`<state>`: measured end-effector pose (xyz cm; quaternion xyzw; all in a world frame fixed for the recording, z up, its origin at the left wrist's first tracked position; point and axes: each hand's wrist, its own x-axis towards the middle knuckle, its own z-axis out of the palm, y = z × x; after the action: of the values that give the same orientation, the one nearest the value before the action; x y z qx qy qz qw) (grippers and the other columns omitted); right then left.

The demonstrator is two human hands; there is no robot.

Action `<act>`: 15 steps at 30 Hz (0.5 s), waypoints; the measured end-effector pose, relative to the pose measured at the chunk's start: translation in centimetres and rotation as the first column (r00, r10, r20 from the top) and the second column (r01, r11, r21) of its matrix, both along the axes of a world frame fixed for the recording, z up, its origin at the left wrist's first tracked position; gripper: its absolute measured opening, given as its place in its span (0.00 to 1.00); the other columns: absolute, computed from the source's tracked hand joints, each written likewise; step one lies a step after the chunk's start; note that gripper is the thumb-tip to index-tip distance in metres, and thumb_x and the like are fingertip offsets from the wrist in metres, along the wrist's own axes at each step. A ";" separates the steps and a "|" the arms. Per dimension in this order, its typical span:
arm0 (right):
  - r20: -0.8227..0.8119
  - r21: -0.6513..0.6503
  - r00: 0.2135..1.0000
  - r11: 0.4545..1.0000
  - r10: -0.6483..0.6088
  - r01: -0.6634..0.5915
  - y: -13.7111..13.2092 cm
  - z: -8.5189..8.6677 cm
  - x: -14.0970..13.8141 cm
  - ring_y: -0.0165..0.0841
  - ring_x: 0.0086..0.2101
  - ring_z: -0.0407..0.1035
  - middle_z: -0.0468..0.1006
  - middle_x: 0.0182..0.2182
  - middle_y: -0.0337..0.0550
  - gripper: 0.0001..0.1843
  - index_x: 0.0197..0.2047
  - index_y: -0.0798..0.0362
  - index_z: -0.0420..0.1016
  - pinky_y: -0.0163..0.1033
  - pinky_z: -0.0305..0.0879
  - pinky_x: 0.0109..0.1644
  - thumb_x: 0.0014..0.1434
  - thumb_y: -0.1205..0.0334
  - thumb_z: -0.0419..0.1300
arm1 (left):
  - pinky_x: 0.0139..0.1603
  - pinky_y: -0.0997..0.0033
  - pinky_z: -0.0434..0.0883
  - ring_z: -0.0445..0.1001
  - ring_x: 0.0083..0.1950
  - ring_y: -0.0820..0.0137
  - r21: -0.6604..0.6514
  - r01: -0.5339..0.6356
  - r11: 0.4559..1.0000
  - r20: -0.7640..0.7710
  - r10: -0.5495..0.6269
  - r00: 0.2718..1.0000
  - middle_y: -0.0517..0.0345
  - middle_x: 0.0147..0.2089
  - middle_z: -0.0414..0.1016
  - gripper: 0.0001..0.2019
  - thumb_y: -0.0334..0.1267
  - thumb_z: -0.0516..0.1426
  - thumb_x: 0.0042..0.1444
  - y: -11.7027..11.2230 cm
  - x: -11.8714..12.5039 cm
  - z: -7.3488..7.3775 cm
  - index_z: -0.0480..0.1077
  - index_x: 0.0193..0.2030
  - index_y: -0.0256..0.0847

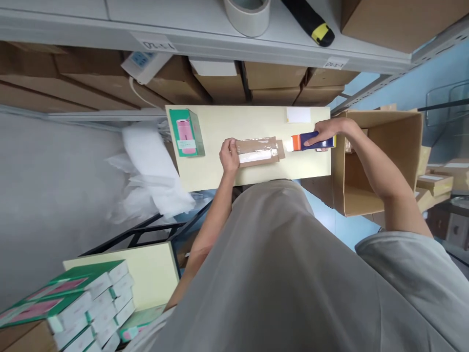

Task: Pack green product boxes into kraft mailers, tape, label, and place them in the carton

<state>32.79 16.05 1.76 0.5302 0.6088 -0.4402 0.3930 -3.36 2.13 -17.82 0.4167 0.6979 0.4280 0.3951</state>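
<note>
My left hand (230,155) is closed around the left end of a small brown cardboard box (256,146), which lies on the pale yellow tabletop (220,123). Shiny clear tape and a white strip show along the box, and a flap sticks out at its right end. In my right hand (322,132) is a slim dark blue box (307,140) with an orange band and a whitish end pointing at that flap. A gap separates the two boxes. Toward the table's left end stands a green box (187,132) with a pink bottle pictured on it.
A white card (298,115) lies near the table's back edge. To the right is an open carton (381,164). Bubble wrap (146,171) hangs at left, above stacked green-and-white boxes (98,298). The shelf overhead bears a tape roll (248,17) and a black-and-yellow cutter (311,23).
</note>
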 end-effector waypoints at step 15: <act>0.114 0.349 0.991 0.931 0.074 -0.110 -4.7 -9.8 -7.4 0.55 0.46 0.85 0.89 0.38 0.59 0.29 0.50 0.59 0.88 0.50 0.76 0.52 0.64 0.38 0.76 | 0.71 0.63 0.72 0.81 0.64 0.59 -0.005 0.036 0.999 -0.122 -0.036 0.992 0.44 0.59 0.86 0.24 0.59 0.53 0.79 -0.2 -0.2 -1.0 0.80 0.55 0.42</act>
<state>25.37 11.31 -8.04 0.5842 0.6821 -0.2776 0.3410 -3.51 1.89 -18.84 0.4541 0.7137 0.3937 0.3598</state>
